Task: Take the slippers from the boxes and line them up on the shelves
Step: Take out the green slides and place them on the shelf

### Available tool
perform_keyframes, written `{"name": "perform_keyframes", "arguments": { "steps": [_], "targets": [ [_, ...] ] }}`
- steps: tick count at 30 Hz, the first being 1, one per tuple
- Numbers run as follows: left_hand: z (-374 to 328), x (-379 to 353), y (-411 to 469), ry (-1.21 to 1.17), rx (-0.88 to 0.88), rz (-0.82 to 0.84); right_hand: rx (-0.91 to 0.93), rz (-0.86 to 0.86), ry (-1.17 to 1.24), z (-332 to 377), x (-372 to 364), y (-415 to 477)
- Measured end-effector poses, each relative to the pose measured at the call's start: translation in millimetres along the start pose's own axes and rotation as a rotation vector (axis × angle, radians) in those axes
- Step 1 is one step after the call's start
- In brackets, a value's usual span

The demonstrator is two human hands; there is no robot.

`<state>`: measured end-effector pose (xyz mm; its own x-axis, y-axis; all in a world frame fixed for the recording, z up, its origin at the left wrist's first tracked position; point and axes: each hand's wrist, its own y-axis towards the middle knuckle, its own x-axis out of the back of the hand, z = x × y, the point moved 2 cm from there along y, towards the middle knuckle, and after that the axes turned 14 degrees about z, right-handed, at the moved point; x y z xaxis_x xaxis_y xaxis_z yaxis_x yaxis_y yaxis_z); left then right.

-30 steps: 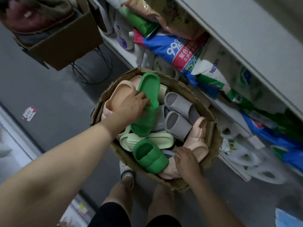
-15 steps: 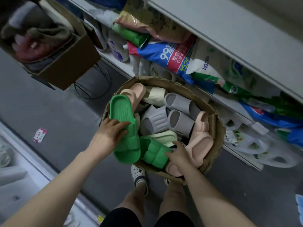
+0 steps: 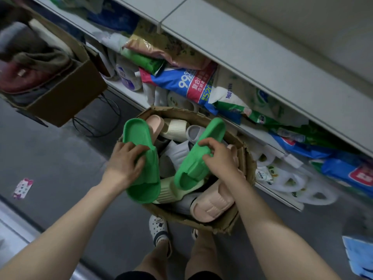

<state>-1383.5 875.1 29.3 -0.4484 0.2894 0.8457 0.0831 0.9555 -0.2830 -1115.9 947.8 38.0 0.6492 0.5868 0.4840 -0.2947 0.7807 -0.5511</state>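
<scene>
A worn cardboard box (image 3: 226, 224) on the floor holds several foam slippers: pink (image 3: 212, 205), cream (image 3: 175, 128) and grey (image 3: 194, 131). My left hand (image 3: 125, 162) grips one green slipper (image 3: 141, 158) at the box's left rim, raised above the pile. My right hand (image 3: 220, 158) holds a second green slipper (image 3: 199, 156), lifted and tilted over the middle of the box. White shelves (image 3: 262, 63) run along the upper right.
The lower shelf is crammed with detergent bags (image 3: 187, 83), bottles (image 3: 127, 77) and white slippers (image 3: 286, 178). Another cardboard box (image 3: 66, 98) of dark slippers stands at upper left. My feet (image 3: 158, 229) stand just below the box on the grey floor. A blue item (image 3: 359, 257) lies at right.
My right hand has lifted the second green slipper out of the pile. My left hand has raised the first green slipper a little higher at the box's left rim.
</scene>
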Motion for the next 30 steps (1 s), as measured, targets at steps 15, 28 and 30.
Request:
{"name": "perform_keyframes", "arguments": {
  "steps": [15,28,30],
  "targets": [
    [-3.4,-72.8,43.8,-0.251,0.197,0.124,-0.142,-0.044,-0.138,-65.1,0.1,24.5],
    [-15.0,-85.9,53.8,-0.555,0.267,0.147,-0.29,0.128,0.122,-98.5,-7.0,55.7],
    [-18.0,-85.6,56.0,-0.594,0.277,0.153,-0.268,0.156,0.189,-106.1,-15.4,59.3]
  ]
}}
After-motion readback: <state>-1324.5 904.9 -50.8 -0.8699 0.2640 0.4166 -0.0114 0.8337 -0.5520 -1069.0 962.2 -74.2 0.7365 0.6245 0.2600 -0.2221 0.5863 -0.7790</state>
